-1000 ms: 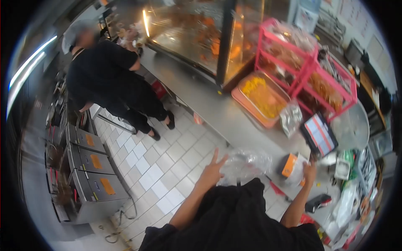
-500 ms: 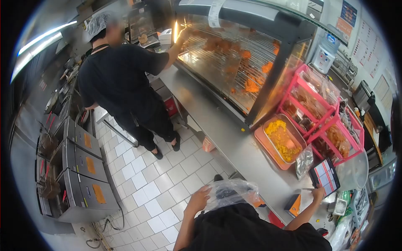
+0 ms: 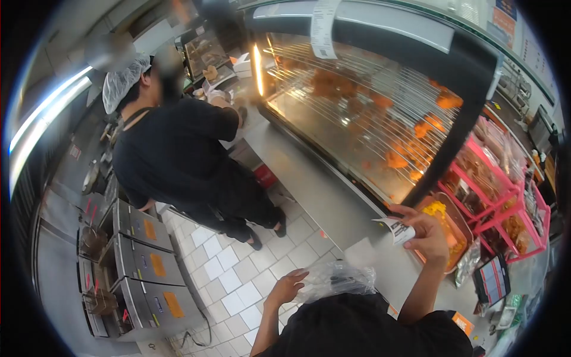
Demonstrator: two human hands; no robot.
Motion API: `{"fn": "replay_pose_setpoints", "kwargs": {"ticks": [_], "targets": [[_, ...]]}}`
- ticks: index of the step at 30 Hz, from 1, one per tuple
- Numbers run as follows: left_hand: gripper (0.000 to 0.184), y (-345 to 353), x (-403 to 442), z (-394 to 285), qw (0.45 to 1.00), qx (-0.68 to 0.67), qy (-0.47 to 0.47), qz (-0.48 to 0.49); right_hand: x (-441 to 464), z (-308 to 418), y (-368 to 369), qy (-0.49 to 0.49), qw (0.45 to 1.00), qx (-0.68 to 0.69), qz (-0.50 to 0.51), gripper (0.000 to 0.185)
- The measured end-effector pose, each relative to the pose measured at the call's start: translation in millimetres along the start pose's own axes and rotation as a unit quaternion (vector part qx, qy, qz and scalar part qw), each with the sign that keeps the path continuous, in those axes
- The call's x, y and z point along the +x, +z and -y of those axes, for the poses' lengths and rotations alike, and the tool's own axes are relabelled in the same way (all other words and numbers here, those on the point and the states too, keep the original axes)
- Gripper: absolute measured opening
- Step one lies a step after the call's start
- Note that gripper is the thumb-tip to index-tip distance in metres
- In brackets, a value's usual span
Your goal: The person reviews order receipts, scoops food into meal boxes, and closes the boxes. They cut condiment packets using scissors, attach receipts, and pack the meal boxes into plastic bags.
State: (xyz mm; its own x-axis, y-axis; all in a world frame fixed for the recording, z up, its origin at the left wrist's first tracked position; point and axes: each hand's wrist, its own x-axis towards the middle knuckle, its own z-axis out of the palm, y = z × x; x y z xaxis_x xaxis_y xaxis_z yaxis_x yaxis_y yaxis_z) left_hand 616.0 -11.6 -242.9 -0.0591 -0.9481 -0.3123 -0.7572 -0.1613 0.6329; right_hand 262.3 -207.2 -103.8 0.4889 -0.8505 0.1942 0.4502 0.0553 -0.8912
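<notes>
My left hand (image 3: 287,290) is closed on the edge of a clear plastic bag (image 3: 340,283), which hangs crumpled in front of my black shirt. Over the steel counter (image 3: 351,223), the fingers of my right hand (image 3: 429,238) pinch a curled white slip of printed paper (image 3: 397,231). A blurred white patch lies between the slip and the bag; I cannot make out what it is. Just behind my right hand stands a tray (image 3: 470,241) with yellow food pieces, partly hidden by the fingers.
A lit glass warming cabinet (image 3: 357,125) with orange-brown food stands along the counter. Pink baskets (image 3: 505,202) of packets and a tablet (image 3: 492,279) are at right. A co-worker (image 3: 172,149) in a hairnet stands ahead on the left, near fryers (image 3: 143,256).
My right hand has moved from beside the tablet up and left, now with the paper slip in it. My left hand keeps the bag. The co-worker's arm has come down from the cabinet.
</notes>
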Motion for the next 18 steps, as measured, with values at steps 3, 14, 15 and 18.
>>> {"fn": "replay_pose_setpoints", "kwargs": {"ticks": [3, 14, 15, 18], "targets": [[0.044, -24, 19, 6, 1.000, -0.010, -0.022, 0.010, 60, -28, 8, -0.036, 0.987, 0.156, 0.029, 0.076], [0.044, -40, 73, 60, 0.998, -0.063, 0.017, 0.023, 217, 68, 73, -0.292, 0.950, 0.080, -0.082, 0.071], [0.044, -46, 77, 64, 0.996, -0.079, 0.028, 0.017, 227, 83, 80, -0.322, 0.943, 0.036, -0.078, 0.071], [0.043, -60, 99, 85, 0.995, -0.050, 0.081, 0.023, 259, 126, 102, -0.388, 0.912, -0.022, -0.131, 0.050]]}}
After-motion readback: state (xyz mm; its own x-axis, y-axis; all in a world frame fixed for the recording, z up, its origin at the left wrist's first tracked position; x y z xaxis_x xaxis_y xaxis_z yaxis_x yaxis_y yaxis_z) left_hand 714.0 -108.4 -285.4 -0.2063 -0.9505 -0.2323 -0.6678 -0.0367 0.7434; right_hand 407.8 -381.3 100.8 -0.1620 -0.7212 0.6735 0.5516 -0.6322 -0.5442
